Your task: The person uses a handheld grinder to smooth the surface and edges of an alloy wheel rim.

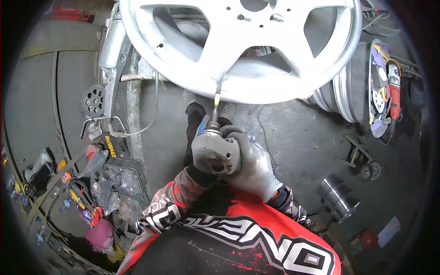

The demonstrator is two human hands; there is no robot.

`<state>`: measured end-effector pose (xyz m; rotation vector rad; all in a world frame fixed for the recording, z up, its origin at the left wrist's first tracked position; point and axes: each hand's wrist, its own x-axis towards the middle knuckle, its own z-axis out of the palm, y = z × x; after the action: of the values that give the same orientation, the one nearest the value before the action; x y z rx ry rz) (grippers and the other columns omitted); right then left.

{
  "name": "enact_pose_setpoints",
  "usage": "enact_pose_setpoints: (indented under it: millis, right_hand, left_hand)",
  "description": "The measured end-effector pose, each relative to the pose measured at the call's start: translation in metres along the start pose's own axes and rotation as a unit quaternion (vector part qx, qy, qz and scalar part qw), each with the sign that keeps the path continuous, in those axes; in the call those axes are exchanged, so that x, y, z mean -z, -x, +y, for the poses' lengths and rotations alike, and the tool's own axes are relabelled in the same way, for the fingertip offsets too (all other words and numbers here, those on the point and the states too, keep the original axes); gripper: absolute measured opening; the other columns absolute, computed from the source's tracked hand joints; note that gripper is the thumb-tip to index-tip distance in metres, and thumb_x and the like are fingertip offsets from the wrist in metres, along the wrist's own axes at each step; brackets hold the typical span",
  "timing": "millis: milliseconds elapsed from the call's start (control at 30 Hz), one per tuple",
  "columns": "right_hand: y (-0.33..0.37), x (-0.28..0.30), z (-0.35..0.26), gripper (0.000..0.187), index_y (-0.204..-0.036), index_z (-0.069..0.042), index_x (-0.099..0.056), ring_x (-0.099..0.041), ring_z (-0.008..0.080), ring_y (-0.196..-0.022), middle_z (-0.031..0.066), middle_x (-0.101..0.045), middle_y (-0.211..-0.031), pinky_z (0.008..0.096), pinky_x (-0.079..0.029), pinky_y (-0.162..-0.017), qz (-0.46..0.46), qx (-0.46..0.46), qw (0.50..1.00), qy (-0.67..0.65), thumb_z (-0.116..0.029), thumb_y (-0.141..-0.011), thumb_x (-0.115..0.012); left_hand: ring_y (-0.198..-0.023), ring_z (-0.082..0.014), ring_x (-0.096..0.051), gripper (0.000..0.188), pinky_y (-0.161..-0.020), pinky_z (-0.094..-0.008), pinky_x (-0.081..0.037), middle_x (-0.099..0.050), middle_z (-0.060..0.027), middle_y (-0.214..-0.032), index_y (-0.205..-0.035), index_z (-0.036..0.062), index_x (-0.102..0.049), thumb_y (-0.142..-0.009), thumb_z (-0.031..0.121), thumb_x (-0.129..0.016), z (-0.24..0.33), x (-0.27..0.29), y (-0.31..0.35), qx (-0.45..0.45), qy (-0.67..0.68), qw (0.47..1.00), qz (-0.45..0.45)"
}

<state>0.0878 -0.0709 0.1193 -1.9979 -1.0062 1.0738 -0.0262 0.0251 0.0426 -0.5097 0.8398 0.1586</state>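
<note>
A large silver alloy wheel (217, 62) faces me at the top of the head view, with broad spokes and bolt holes. My right hand (256, 165), in a grey-white work glove, wraps round the right side of a grey die grinder (213, 151). Of my left hand (201, 125), only a bluish gloved bit shows past the tool's left side; the grinder's body hides the rest. From the grinder's collar a long thin bit (217, 103) points away from me. Its dark tip meets the wheel near the base of a spoke, by the inner rim.
More wheel rims (341, 96) stand at the right, beside a long tray (375, 130) of abrasive pieces and a red angle grinder (394, 89). A shiny metal cylinder (337, 195) lies lower right. At left are an open tool case (137, 167) and plastic bags. A cable crosses the floor.
</note>
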Motion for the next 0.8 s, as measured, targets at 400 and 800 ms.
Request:
enact_pose_setpoints:
  millis: [400, 800]
  right_hand:
    - [-0.009, 0.015, 0.008, 0.065, -0.124, -0.012, -0.053, -0.069, 0.0419, -0.098, 0.0179, -0.07, -0.101, 0.0515, -0.054, -0.086, 0.023, -0.005, 1.0, -0.009, -0.026, -0.07, -0.086]
    - [-0.001, 0.009, 0.004, 0.069, -0.132, -0.014, -0.047, -0.07, 0.0391, -0.101, 0.0175, -0.07, -0.103, 0.0481, -0.053, -0.09, -0.021, -0.011, 1.0, 0.018, -0.021, -0.073, -0.081]
  left_hand:
    - [-0.084, -0.0243, -0.069, 0.086, -0.073, -0.0346, -0.057, -0.068, -0.0136, -0.1, -0.118, -0.0055, -0.061, -0.098, 0.076, -0.042, -0.001, 0.011, -0.042, -0.011, -0.163, 0.986, -0.04]
    - [-0.105, -0.033, -0.064, 0.092, -0.104, -0.0444, -0.049, -0.066, -0.0193, -0.107, -0.125, -0.0127, -0.057, -0.101, 0.072, -0.032, -0.017, -0.004, -0.005, -0.066, -0.223, 0.971, -0.063]
